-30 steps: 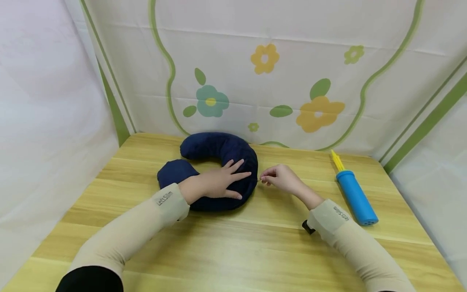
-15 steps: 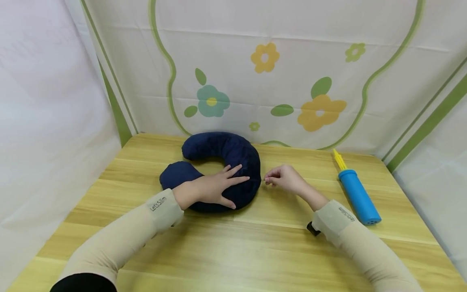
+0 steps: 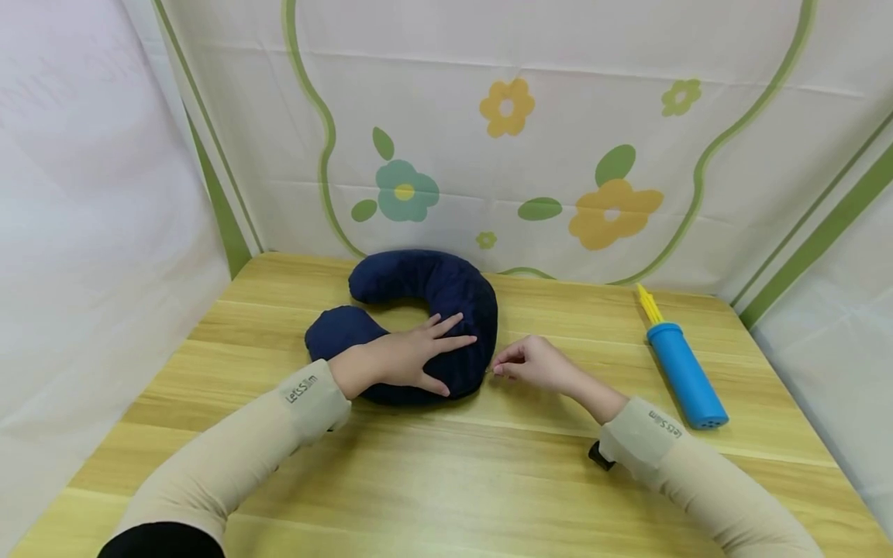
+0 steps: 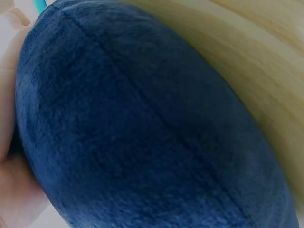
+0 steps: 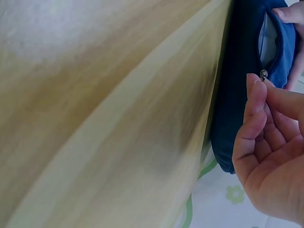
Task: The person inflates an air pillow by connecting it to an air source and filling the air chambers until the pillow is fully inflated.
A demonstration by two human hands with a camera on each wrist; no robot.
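Note:
A navy blue U-shaped neck pillow [image 3: 460, 291] lies on the wooden table, its gap facing left. My left hand [image 3: 412, 358] rests on top of its near curve with the fingers spread and straight. At the pillow's right outer edge, my right hand [image 3: 536, 367] pinches a small metal zipper pull [image 5: 264, 74] between thumb and fingertips. In the right wrist view, the zipper stands parted beyond the pull, and a pale lining [image 5: 269, 42] shows in the slit. The left wrist view is mostly filled by the pillow's plush cover and a long seam.
A blue hand pump [image 3: 687, 376] with a yellow nozzle lies on the table [image 3: 446, 480] to the right of my right hand. A white curtain [image 3: 446, 139] printed with flowers hangs right behind the table's back edge. White cloth walls [image 3: 91, 232] stand at both sides.
My right hand has moved toward me along the pillow's outer edge, still pinching the zipper pull. The left hand stays on the pillow, and the view has shifted slightly.

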